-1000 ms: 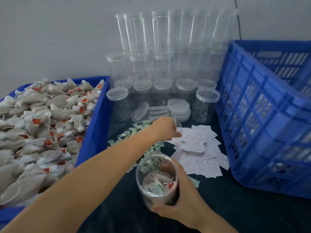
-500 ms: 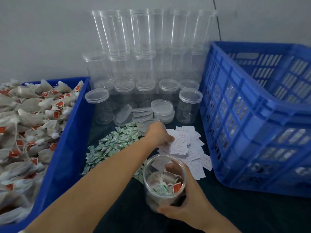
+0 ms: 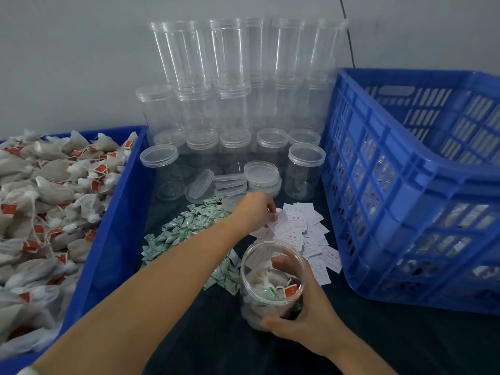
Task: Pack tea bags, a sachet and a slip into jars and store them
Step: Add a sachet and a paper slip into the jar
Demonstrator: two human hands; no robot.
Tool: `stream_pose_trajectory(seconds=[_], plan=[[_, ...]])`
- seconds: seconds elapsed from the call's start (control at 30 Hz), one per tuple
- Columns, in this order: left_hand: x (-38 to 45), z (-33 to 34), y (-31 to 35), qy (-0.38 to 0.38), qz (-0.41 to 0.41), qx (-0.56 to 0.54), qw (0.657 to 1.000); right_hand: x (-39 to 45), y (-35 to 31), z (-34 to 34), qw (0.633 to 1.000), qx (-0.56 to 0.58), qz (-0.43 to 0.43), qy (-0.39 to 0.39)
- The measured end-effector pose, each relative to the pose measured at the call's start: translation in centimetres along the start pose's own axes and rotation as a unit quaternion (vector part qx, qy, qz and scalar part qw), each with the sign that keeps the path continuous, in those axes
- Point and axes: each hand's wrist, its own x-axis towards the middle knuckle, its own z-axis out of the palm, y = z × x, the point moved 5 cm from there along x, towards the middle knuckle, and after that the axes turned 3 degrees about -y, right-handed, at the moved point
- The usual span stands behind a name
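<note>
Here left hand [image 3: 254,211] reaches forward, grip pinching a slip [image 3: 277,224]; right hand [image 3: 305,315] wraps the jar [image 3: 272,282]

A plain pale grey wall [image 3: 81,63] rises behind a dark cloth-covered tabletop [image 3: 405,342], softly lit.

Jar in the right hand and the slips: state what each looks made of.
Jar: clear, glossy plastic by the look; its contents show through the wall. Slips: thin white matte paper with red print; one bends in the left hand.
</note>
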Motion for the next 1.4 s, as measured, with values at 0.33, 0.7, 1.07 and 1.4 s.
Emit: stream_pose_trajectory(seconds=[0.33, 0.7, 1.07, 1.4], plan=[[-1.4, -4.9, 2.0, -0.004, 0.062, -0.027, 0.998, -0.1, 0.8, 0.0, 1.0, -0.001, 0.004, -0.004], [-10.2, -9.8, 5.1, -0.072, 0.119, -0.039, 0.989, 0.0, 1.3, 0.0, 1.0, 0.001, 0.003, 0.007], [-12.6, -4.2, 4.6, -0.094, 0.1, -0.018, 0.99, 0.1, 1.4, -0.1, 1.0, 0.005, 0.003, 0.02], [-13.4, -3.0, 5.1, -0.079, 0.11, 0.163, 0.977, 0.2, 1.7, 0.0, 1.0, 0.003, 0.012, 0.011]])
